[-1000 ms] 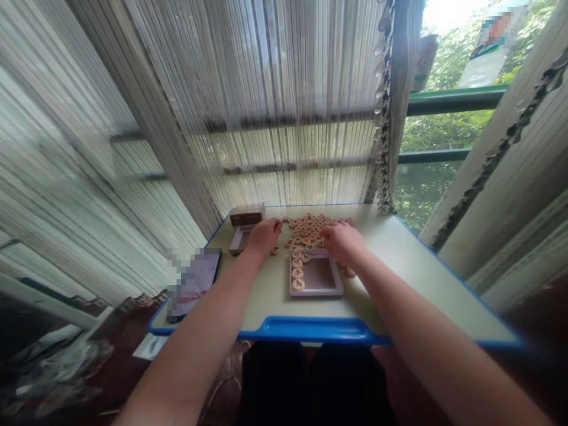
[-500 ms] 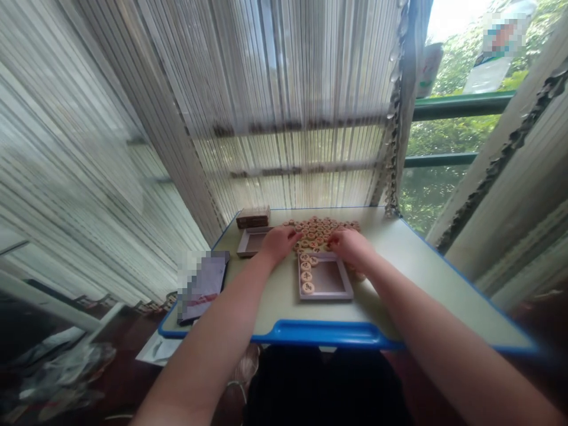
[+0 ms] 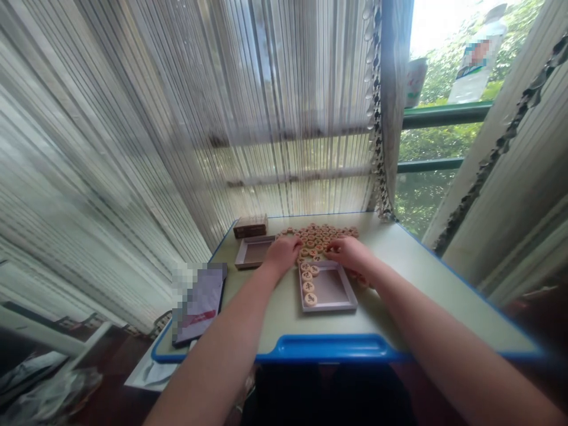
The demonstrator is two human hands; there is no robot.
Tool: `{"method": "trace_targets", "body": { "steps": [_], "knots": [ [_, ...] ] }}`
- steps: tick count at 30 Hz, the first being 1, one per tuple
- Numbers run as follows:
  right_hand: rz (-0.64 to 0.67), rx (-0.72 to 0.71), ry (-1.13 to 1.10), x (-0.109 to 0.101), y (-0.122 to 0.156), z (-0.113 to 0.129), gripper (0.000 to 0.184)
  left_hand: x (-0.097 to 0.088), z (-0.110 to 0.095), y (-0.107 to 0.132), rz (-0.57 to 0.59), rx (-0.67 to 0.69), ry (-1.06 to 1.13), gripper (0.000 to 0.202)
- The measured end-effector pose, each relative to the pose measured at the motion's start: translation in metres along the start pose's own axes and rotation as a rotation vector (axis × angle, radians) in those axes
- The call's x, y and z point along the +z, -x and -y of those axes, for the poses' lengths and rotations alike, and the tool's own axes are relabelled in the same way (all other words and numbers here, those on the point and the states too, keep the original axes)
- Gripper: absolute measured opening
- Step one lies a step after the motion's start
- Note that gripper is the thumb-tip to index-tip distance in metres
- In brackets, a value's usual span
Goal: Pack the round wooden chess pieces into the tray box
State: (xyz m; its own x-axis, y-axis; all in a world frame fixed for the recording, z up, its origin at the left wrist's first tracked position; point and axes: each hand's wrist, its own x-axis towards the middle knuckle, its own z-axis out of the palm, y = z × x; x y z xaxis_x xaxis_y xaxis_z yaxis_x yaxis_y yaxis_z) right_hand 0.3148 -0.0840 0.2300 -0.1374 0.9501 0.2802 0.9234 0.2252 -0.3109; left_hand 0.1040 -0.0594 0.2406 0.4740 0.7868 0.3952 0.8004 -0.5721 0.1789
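Observation:
Round wooden Chinese chess pieces point(image 3: 319, 234) lie in a loose heap toward the far side of the table. My left hand point(image 3: 284, 251) is at the heap's left edge, fingers curled together against the pieces; whatever they hold is hidden. On the other side my right hand point(image 3: 350, 254) pinches a chess piece between thumb and fingers at the heap's near right edge. Just in front of the heap sits a shallow open box point(image 3: 331, 287), with several pieces in a column along its left wall and one beside the column's top.
A second shallow box point(image 3: 242, 260) lies left of my left hand, with a brown box point(image 3: 251, 226) behind it. A tablet point(image 3: 199, 307) rests at the table's left edge. Some pieces point(image 3: 362, 282) lie beneath my right wrist. A blue rim point(image 3: 332, 346) borders the table.
The view has shifted slightly, so the table sits a little lower. Both hands stay at the heap's edges with small finger movements. The pieces in the box look the same.

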Motion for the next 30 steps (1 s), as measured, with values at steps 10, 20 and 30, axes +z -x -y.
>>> {"method": "trace_targets", "body": {
  "steps": [10,20,30],
  "knots": [
    [-0.016,0.038,-0.056,0.002,-0.004,-0.008,0.021,0.006,0.005,0.002,-0.006,-0.016,-0.007,0.022],
    [-0.074,0.033,-0.025,0.0,-0.002,-0.006,0.019,0.004,0.003,0.002,0.001,-0.046,0.005,0.022],
    [-0.054,-0.001,0.014,0.005,-0.002,-0.01,0.021,0.009,0.006,-0.001,-0.07,-0.045,0.049,0.031]
  ]
}}
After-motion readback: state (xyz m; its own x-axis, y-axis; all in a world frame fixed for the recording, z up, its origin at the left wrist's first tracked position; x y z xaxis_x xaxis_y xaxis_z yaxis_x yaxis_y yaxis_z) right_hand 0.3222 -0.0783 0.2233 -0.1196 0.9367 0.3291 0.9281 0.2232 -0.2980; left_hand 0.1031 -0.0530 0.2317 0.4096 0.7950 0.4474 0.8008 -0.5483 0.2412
